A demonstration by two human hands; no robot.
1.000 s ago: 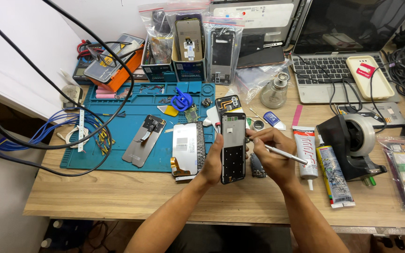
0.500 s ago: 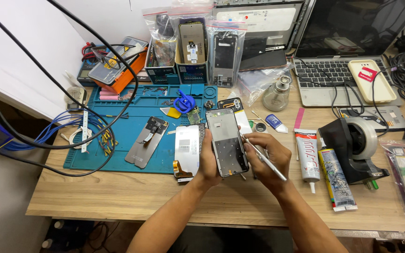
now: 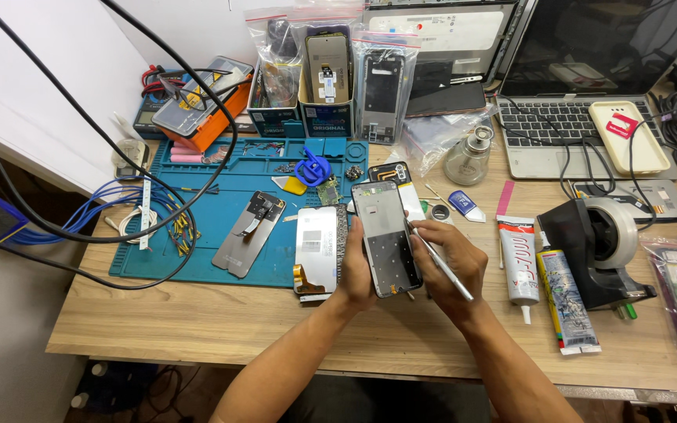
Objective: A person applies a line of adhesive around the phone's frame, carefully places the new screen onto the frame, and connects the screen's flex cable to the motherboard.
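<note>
1. The left hand (image 3: 356,270) grips a phone frame (image 3: 386,237) by its left edge, holding it upright above the desk (image 3: 197,321), just in front of the blue mat (image 3: 205,235). The palm and most fingers are hidden behind the frame; only the thumb side shows.
2. The frame is a flat dark rectangle with a pale grey rim and rounded corners. Small parts inside it are too fine to make out.
3. The right hand (image 3: 447,262) is closed around thin metal tweezers (image 3: 440,265), whose tip meets the frame's right edge. The exact contact spot is hard to tell.
4. A screen panel (image 3: 319,249) lies face down just left of the left hand, white-backed, with a copper-coloured flex strip at its lower end. Its right edge is partly covered by the hand.
5. A grey back cover (image 3: 248,233) lies tilted on the mat, matte, with a dark camera patch at its top.
6. Right of the hands lie two glue tubes: a white tube (image 3: 517,258) and a patterned tube (image 3: 567,301), both soft-sided with narrow nozzles.
7. A black tape dispenser (image 3: 597,251) with a pale roll stands beside them.
8. A laptop (image 3: 581,94) at the far right is cut off by the top edge; a cream phone case (image 3: 628,137) rests on its keyboard.
9. Clear plastic bags (image 3: 381,74) of parts stand at the back, their contents blurred by glare.
10. Black cables (image 3: 80,125) loop across the left, running out of view.
</note>
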